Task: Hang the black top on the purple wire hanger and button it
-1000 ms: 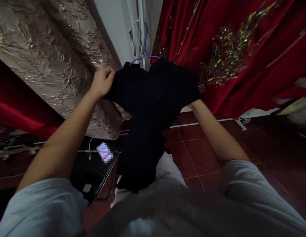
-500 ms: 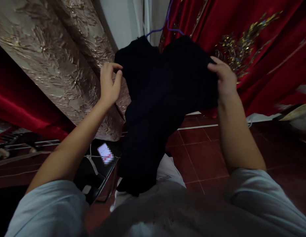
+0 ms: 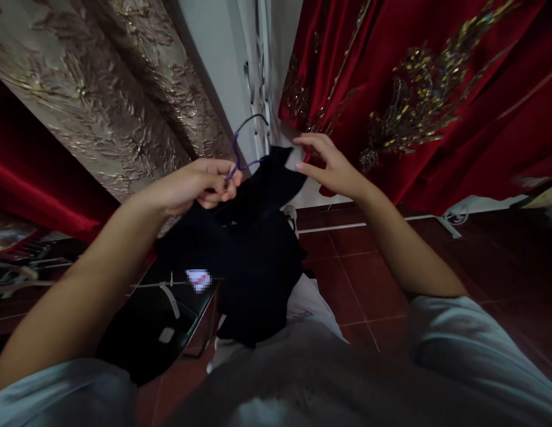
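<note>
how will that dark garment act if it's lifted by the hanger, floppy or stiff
Probably floppy: the dark garment sags and bunches below the left hand rather than keeping a flat shape. It may swing or slide a little, since the purple hanger looks thin and offers the cloth a narrow support.

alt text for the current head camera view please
A bare left hand grips a thin purple hanger with a black cloth garment on it, while the open right hand is at the garment's edge. Behind hang shiny beige textured fabric and glossy red gold-sequined fabric.
</note>
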`<state>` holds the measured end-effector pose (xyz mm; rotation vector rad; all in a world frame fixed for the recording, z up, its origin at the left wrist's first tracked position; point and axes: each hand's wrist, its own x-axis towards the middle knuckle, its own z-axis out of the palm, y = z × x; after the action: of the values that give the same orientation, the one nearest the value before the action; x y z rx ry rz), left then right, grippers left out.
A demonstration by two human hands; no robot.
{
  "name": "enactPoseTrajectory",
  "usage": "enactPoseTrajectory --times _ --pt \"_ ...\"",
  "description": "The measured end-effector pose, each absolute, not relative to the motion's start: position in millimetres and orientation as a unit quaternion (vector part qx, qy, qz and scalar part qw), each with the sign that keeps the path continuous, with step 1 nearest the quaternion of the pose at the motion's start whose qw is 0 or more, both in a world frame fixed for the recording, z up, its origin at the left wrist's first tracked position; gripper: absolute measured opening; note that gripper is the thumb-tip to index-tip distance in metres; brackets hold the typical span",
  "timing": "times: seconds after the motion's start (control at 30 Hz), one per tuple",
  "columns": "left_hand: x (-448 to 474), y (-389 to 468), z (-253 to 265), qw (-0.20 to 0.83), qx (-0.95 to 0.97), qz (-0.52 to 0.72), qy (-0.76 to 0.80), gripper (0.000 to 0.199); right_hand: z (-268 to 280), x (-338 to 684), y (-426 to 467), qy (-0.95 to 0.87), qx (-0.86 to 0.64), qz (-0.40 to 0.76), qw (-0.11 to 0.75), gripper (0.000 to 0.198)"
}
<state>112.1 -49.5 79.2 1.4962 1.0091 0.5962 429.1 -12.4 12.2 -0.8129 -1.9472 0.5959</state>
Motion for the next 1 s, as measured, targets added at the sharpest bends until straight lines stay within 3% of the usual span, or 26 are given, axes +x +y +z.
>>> enactPoseTrajectory --times 0.07,0.13,0.23,0.37,0.47,0.53,0.6,0.73,0.9,1.0 --pt "93 -40 78 0.517 0.669 0.274 0.458 0.009 -5 434 5 -0.761 -0.363 0.279 0.459 0.05" --pt "78 -23 71 0.444 0.69 0.32 0.474 0.009 -19 434 14 -0.722 -0.38 0.402 0.416 0.046" --pt "63 7 53 0.339 0.72 0.397 0.457 0.023 -24 428 20 -0.609 -0.377 0.547 0.433 0.042" --pt "60 23 39 0.181 0.733 0.516 0.406 0.053 7 419 43 -0.509 -0.347 0.517 0.594 0.035" --pt "69 8 40 -0.028 0.732 0.565 0.379 0.051 38 419 70 -0.47 -0.338 0.517 0.631 0.043" --pt "78 -6 38 -0.136 0.747 0.532 0.374 0.045 46 426 79 -0.459 -0.335 0.522 0.636 0.042" --pt "87 -17 28 -0.14 0.793 0.446 0.392 0.043 41 436 75 -0.468 -0.323 0.504 0.65 0.04" --pt "106 -24 -13 -0.014 0.827 0.322 0.462 0.061 1 461 49 -0.512 -0.312 0.432 0.674 0.045" --pt "124 -27 -49 0.061 0.785 0.449 0.423 0.053 -27 473 35 -0.467 -0.372 0.378 0.708 0.044" --pt "140 -36 -53 0.085 0.747 0.527 0.396 0.041 -25 460 19 -0.444 -0.442 0.213 0.75 0.032"
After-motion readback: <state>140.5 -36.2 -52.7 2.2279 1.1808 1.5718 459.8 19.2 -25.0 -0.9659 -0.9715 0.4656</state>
